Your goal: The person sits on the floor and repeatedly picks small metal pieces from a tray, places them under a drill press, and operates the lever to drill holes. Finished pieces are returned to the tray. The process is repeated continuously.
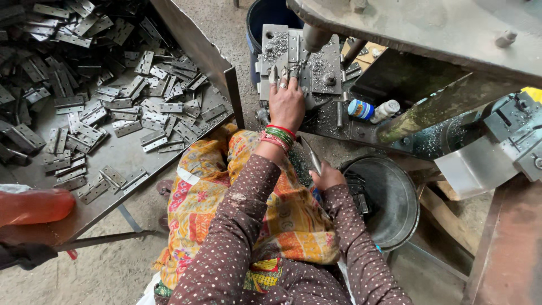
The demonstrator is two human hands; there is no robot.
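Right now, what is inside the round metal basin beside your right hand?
Inside the round metal basin, a few dark metal pieces lie stacked against its left wall, and the rest shows bare metal. The right hand and its sleeve cover the basin's left edge, so anything beneath them is hidden.
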